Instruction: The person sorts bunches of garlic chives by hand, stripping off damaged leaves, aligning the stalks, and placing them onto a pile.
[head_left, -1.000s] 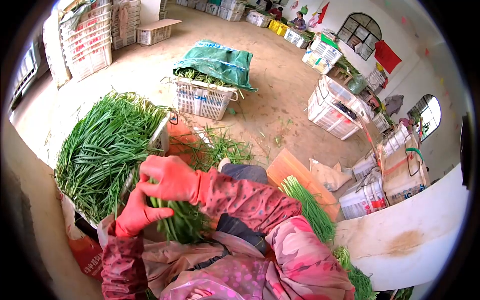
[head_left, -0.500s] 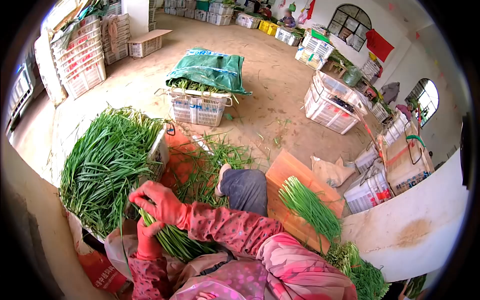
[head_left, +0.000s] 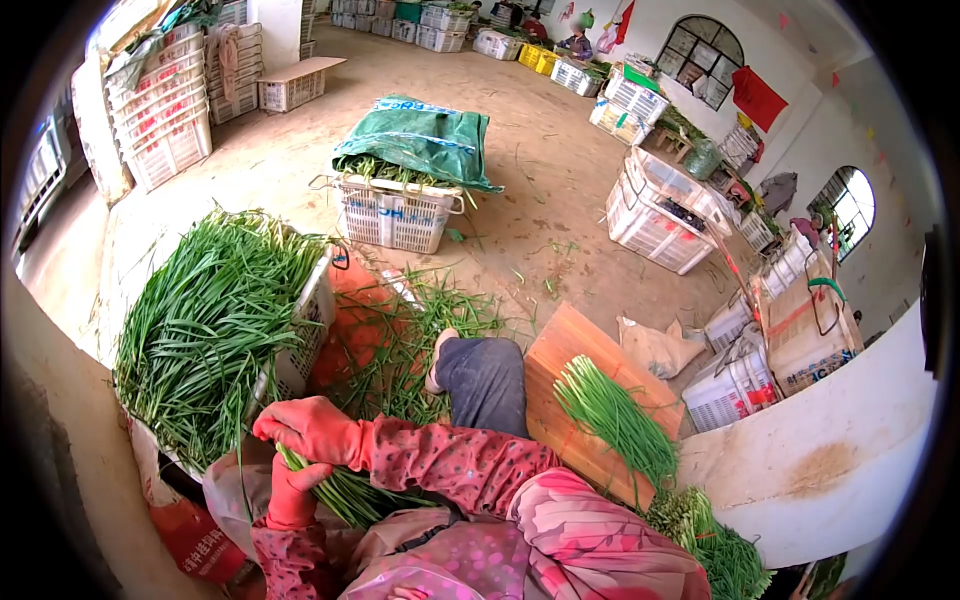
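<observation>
A bunch of green chives (head_left: 355,492) lies across my lap, its pale ends pointing up and left. My left hand (head_left: 293,492), in a red rubber glove, wraps around it from below. Just above those ends my right hand (head_left: 318,432), gloved the same, has its fingers bent and pressed together; what sits between the fingertips is too small to make out. Beside both hands, a large heap of loose chives (head_left: 205,330) fills a white crate (head_left: 312,320). To my right, a neat bunch of chives (head_left: 612,415) rests on an orange-brown board (head_left: 565,350).
More chives (head_left: 715,540) are piled at my lower right. Chive scraps (head_left: 430,320) litter the floor by my foot. Ahead stands a white crate (head_left: 395,215) under a green sack (head_left: 415,140). Stacked crates (head_left: 160,120) line the left; people sit far off near the back wall.
My right hand has shifted slightly left and down beside the ends of the bunch. My left hand keeps its hold, and the view has moved a little.
</observation>
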